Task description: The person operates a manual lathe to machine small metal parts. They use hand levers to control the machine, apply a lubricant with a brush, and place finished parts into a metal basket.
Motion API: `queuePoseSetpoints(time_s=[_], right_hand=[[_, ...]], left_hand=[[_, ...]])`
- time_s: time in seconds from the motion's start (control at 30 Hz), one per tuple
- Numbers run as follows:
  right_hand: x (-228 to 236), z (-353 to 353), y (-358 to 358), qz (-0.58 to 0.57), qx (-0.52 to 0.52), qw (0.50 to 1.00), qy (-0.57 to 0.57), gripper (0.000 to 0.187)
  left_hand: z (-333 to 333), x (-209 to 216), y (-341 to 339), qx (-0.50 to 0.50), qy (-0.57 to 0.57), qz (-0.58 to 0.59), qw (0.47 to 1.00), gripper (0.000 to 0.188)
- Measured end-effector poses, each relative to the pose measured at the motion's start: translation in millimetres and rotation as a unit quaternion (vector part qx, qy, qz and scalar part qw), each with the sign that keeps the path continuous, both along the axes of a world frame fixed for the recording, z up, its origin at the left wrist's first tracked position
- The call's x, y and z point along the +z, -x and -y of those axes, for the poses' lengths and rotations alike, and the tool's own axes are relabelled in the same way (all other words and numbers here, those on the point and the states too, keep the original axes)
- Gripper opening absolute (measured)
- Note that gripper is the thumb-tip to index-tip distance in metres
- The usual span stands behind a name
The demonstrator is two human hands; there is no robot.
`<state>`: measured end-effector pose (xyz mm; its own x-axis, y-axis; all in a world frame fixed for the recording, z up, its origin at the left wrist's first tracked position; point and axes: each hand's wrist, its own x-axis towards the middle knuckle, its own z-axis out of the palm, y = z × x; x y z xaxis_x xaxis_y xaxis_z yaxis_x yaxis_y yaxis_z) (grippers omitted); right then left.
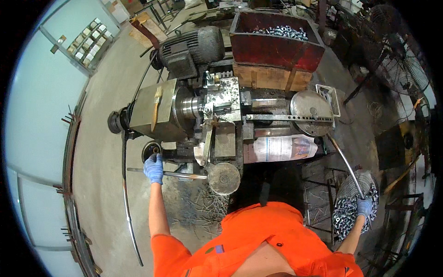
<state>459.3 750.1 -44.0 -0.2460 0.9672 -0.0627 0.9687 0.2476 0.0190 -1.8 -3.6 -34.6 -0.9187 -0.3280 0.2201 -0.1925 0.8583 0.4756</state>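
Observation:
My left hand [153, 168], in a blue glove, is at the machine's left front with its fingers drawn together. Its fingertips meet a small brownish ring [156, 150] in front of a dark round wheel or dish [147, 148]; whether they grip the ring is unclear. A steel bar [187, 176] with a round metal disc [224, 178] at its end passes by this hand. Out to the right, my gloved right hand [364, 207] is wrapped round a long metal lever [345, 159]. The lever slopes up to a larger round disc [311, 111] on the lathe-like machine [224, 99].
A wire basket [367, 180] of shiny metal pieces stands under my right hand. Behind the machine are a motor [196, 48] and a red bin [277, 51] of metal parts. A brush [156, 108] lies on the housing, newspaper [286, 148] on the front. Metal shavings [207, 207] litter the floor.

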Motion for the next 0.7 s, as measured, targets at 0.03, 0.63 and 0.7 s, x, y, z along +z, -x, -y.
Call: queuePoseSetpoints(time_s=[0.03,0.63,0.7], right_hand=[[1.0,3.3,1.6,-0.013,-0.008,1.000,0.001,0.043],[13.7,21.3,12.4,0.027,-0.053,0.998,0.003,0.041],[19.4,26.3,14.9,0.029,-0.071,0.997,0.018,0.043]], left_hand=[[-0.4,0.4,-0.1,0.002,-0.007,0.002,1.000,0.029],[8.5,-5.5,1.4,0.011,-0.042,0.007,0.999,0.030],[-3.7,5.2,-0.7,0.014,0.015,0.009,1.000,0.030]])
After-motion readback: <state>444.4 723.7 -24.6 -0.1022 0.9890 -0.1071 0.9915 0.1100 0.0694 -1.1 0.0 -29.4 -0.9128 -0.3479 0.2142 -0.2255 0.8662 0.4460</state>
